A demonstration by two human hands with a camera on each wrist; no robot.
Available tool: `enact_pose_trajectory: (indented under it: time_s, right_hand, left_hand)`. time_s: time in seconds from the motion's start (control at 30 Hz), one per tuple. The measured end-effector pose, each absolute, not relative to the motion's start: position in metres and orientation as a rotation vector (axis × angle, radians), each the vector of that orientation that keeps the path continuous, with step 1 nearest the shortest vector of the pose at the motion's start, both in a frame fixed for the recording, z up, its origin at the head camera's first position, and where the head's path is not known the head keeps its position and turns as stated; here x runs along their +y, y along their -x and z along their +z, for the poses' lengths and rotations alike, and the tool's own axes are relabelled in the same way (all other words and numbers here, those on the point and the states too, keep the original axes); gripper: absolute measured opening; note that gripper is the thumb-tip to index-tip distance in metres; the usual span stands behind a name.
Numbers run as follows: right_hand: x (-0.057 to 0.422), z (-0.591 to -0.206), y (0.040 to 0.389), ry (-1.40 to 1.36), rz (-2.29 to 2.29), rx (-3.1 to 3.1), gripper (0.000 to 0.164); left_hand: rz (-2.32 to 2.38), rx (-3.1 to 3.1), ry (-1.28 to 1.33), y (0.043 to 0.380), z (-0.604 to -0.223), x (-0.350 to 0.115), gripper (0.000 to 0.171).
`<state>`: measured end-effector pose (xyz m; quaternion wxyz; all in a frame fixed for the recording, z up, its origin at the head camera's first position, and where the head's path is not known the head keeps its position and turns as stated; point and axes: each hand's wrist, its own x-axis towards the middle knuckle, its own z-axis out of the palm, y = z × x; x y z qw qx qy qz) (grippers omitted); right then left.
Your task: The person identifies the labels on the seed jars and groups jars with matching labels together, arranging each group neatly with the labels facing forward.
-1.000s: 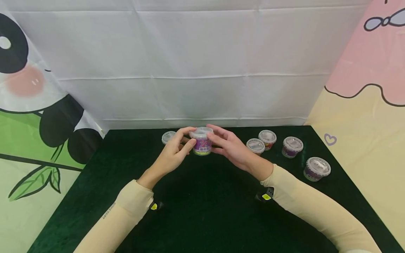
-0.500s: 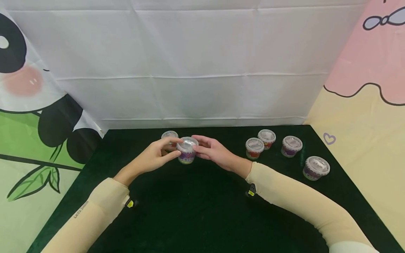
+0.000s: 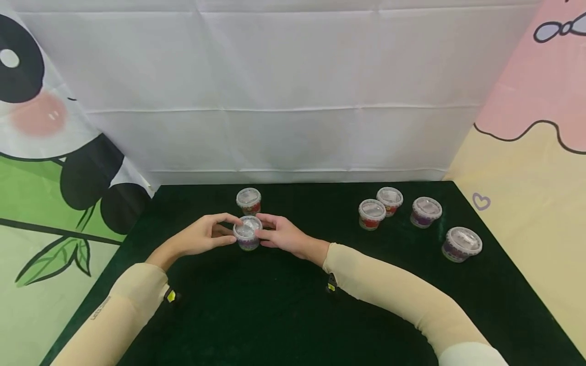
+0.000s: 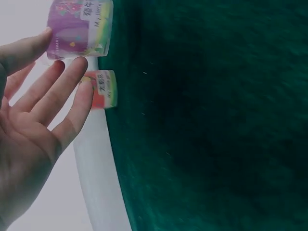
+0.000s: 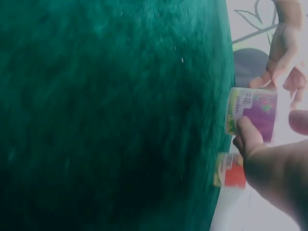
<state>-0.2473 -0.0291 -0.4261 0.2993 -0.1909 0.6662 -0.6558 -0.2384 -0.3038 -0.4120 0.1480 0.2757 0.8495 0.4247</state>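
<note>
Between the two hands is a small lidded plastic tub (image 3: 247, 234) with a purple label and a clear lid. My left hand (image 3: 199, 238) holds its left side, with the index finger at the lid and the thumb lower down. From the right, my right hand (image 3: 290, 239) pinches it near the rim. The right wrist view shows the right thumb pressed along the purple tub's label (image 5: 262, 108). Just behind it on the table stands a red-labelled tub (image 3: 249, 202), which also appears beyond the left fingers as a red tub (image 4: 100, 91) in the left wrist view.
On the right of the dark green table (image 3: 284, 305) stand two more red tubs, one (image 3: 371, 214) in front of the other (image 3: 390, 201). Further right are a purple tub (image 3: 426, 212) and a nearer purple tub (image 3: 461, 244). A white cloth wall (image 3: 293, 91) rises behind the table.
Both hands have carried the purple tub left and nearer the front, from the table's back middle to in front of the left red tub, now uncovered. The tubs on the right stay put.
</note>
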Motion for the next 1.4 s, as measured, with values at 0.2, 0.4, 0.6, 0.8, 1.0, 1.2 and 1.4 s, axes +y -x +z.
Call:
enact_pose_trajectory:
  time_s: [0.2, 0.4, 0.6, 0.8, 1.0, 1.2, 1.4]
  right_hand:
    - [-0.05, -0.429, 0.243, 0.447, -1.708, 1.832, 0.06]
    - [-0.059, -0.432, 0.239, 0.426, -1.669, 1.871, 0.059]
    - [-0.059, -0.433, 0.233, 0.507, -1.58, 1.962, 0.058]
    - [-0.056, -0.434, 0.233, 0.549, -1.551, 2.033, 0.059]
    - [-0.058, -0.441, 0.231, 0.611, -1.507, 2.101, 0.058]
    - [-0.06, -0.439, 0.23, 0.656, -1.422, 2.175, 0.061]
    - [-0.057, -0.435, 0.232, 0.625, -1.397, 2.204, 0.058]
  left_hand:
    - [1.226, 2.449, -0.754, 0.23, -0.42, -0.316, 0.044]
    - [1.278, 2.459, -0.777, 0.22, -0.43, -0.323, 0.046]
    - [1.357, 2.42, -0.782, 0.213, -0.44, -0.323, 0.044]
    - [1.386, 2.416, -0.687, 0.208, -0.436, -0.317, 0.042]
    - [1.323, 2.503, -0.693, 0.204, -0.436, -0.317, 0.042]
    - [1.36, 2.521, -0.669, 0.199, -0.445, -0.319, 0.042]
    - [1.364, 2.535, -0.684, 0.2, -0.447, -0.316, 0.043]
